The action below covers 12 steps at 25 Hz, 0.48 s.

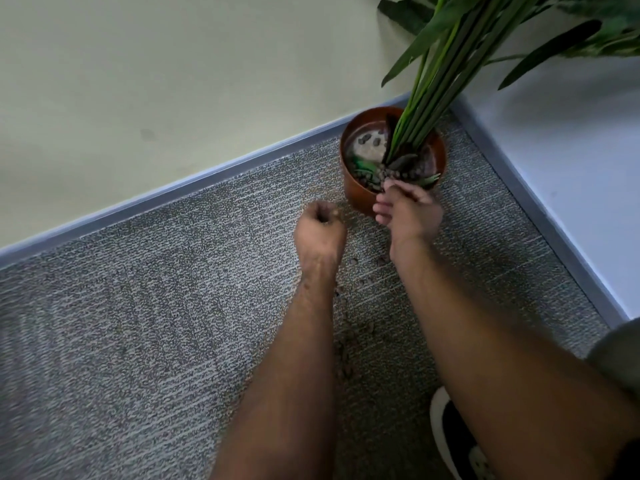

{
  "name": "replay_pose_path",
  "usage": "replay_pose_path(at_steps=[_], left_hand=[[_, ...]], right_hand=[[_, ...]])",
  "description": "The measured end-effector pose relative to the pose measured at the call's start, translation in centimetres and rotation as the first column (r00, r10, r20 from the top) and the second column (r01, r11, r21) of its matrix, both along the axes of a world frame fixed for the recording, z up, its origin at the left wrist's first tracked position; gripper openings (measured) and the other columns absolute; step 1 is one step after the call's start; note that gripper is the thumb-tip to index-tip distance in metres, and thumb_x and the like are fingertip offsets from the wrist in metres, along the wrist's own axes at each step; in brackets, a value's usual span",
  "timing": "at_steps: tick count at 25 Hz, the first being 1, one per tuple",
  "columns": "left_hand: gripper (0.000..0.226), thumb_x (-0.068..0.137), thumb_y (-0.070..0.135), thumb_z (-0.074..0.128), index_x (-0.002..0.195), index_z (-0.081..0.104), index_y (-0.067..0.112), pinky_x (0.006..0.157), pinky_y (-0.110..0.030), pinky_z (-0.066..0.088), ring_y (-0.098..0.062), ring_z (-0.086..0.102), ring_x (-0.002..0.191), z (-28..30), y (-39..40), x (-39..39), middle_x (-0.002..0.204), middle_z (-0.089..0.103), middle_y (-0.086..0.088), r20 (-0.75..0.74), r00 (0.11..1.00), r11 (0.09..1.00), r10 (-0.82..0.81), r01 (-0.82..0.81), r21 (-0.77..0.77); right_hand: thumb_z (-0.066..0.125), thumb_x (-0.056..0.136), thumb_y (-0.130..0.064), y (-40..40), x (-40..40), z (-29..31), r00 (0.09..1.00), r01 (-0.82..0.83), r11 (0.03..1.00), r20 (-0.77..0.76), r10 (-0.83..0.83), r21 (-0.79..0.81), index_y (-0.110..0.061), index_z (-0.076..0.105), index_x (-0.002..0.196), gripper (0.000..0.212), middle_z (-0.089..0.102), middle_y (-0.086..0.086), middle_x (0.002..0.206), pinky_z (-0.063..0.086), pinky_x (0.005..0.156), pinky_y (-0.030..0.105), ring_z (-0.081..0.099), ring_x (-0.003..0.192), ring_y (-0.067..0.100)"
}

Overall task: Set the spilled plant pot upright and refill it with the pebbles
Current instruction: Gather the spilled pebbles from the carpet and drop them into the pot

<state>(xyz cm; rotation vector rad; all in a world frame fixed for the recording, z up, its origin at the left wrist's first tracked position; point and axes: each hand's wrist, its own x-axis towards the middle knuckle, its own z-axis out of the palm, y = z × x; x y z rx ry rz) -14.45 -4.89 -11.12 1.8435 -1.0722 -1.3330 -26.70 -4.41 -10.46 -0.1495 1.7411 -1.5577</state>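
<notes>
Standing upright, plant pot [360, 188] touching open right grip [408, 211] (left grip [320, 225] fisted).

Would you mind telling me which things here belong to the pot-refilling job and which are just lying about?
Part of the job:
- plant pot, upright in the corner
- plant in it
- pebbles scattered on the carpet
- left hand, closed in a fist
- right hand at the pot's rim

Just there:
- carpet
- shoe
- skirting
</notes>
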Motion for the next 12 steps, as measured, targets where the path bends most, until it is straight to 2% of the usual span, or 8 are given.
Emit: replay_pose_path(at_steps=[1, 2, 3, 4, 6, 8, 10, 12], left_hand=[[0.012, 0.098, 0.023, 0.062, 0.108, 0.065, 0.028, 0.073, -0.030, 0.062, -0.012, 0.068, 0.092, -1.3, 1.3, 0.8, 0.119, 0.067, 0.004, 0.083, 0.993, 0.996, -0.086, 0.084, 0.031], [0.027, 0.097, 0.025, 0.063, 0.124, 0.060, 0.030, 0.080, -0.034, 0.062, -0.015, 0.065, 0.105, -2.7, 2.7, 1.6, 0.136, 0.057, 0.001, 0.206, 0.950, 0.972, -0.233, 0.221, 0.082], [0.047, 0.097, 0.027, 0.063, 0.141, 0.050, 0.033, 0.096, -0.042, 0.058, -0.022, 0.057, 0.123, -4.5, 3.9, 2.5, 0.152, 0.043, -0.001, 0.329, 0.853, 0.914, -0.406, 0.372, 0.163], [0.063, 0.096, 0.031, 0.063, 0.153, 0.036, 0.035, 0.111, -0.048, 0.046, -0.029, 0.041, 0.140, -5.8, 4.9, 3.4, 0.163, 0.027, -0.001, 0.410, 0.730, 0.837, -0.547, 0.491, 0.243], [0.084, 0.092, 0.039, 0.065, 0.160, 0.016, 0.037, 0.124, -0.048, 0.024, -0.032, 0.012, 0.154, -7.6, 6.1, 4.5, 0.171, 0.004, 0.003, 0.450, 0.568, 0.719, -0.689, 0.612, 0.329], [0.084, 0.091, 0.040, 0.064, 0.161, 0.017, 0.035, 0.126, -0.047, 0.021, -0.028, 0.004, 0.157, -9.1, 6.4, 4.9, 0.171, 0.001, 0.004, 0.466, 0.475, 0.645, -0.746, 0.690, 0.329], [0.067, 0.095, 0.034, 0.059, 0.156, 0.033, 0.031, 0.124, -0.046, 0.027, -0.026, 0.010, 0.156, -9.9, 6.5, 4.5, 0.170, 0.010, 0.003, 0.506, 0.388, 0.589, -0.771, 0.736, 0.333], [0.050, 0.099, 0.023, 0.056, 0.148, 0.047, 0.025, 0.116, -0.045, 0.040, -0.027, 0.026, 0.150, -9.5, 6.5, 3.6, 0.167, 0.021, 0.002, 0.514, 0.379, 0.590, -0.770, 0.730, 0.346]], right_hand=[[0.076, 0.087, -0.014, 0.7, 0.2, -0.9, 0.994, -0.082, 0.996, -0.075, 0.085, 0.040, -0.014, 0.074, 0.097, 0.010, 0.075, 0.009, 0.076, 0.053, 0.051, 0.025, 0.069, 0.062, 0.016], [0.077, 0.087, -0.017, 1.4, 0.3, -2.0, 0.973, -0.158, 0.982, -0.153, 0.172, 0.101, -0.016, 0.075, 0.095, 0.008, 0.075, 0.007, 0.075, 0.052, 0.052, 0.026, 0.069, 0.061, 0.016], [0.077, 0.086, -0.019, 2.2, 0.4, -3.1, 0.929, -0.221, 0.952, -0.251, 0.271, 0.211, -0.017, 0.075, 0.095, 0.010, 0.076, 0.004, 0.079, 0.053, 0.055, 0.028, 0.071, 0.067, 0.018], [0.078, 0.085, -0.022, 2.9, 0.2, -4.3, 0.854, -0.257, 0.896, -0.348, 0.386, 0.363, -0.019, 0.076, 0.099, 0.015, 0.076, 0.002, 0.089, 0.055, 0.061, 0.031, 0.073, 0.078, 0.021], [0.078, 0.084, -0.028, 4.2, -0.6, -6.3, 0.686, -0.251, 0.712, -0.398, 0.609, 0.656, -0.026, 0.068, 0.123, 0.040, 0.071, 0.003, 0.119, 0.057, 0.079, 0.036, 0.068, 0.105, 0.027], [0.076, 0.085, -0.031, 5.3, -1.6, -8.1, 0.580, -0.329, 0.500, -0.246, 0.776, 0.801, -0.028, 0.044, 0.149, 0.072, 0.050, 0.006, 0.148, 0.050, 0.097, 0.038, 0.054, 0.129, 0.032], [0.073, 0.088, -0.030, 6.2, -1.8, -9.0, 0.412, -0.421, 0.328, -0.144, 0.900, 0.846, -0.026, 0.027, 0.158, 0.084, 0.030, 0.007, 0.162, 0.040, 0.110, 0.037, 0.040, 0.142, 0.032], [0.072, 0.090, -0.026, 7.0, -1.4, -9.6, 0.247, -0.435, 0.267, -0.171, 0.954, 0.860, -0.023, 0.025, 0.159, 0.083, 0.019, 0.005, 0.166, 0.035, 0.116, 0.038, 0.031, 0.147, 0.032]])
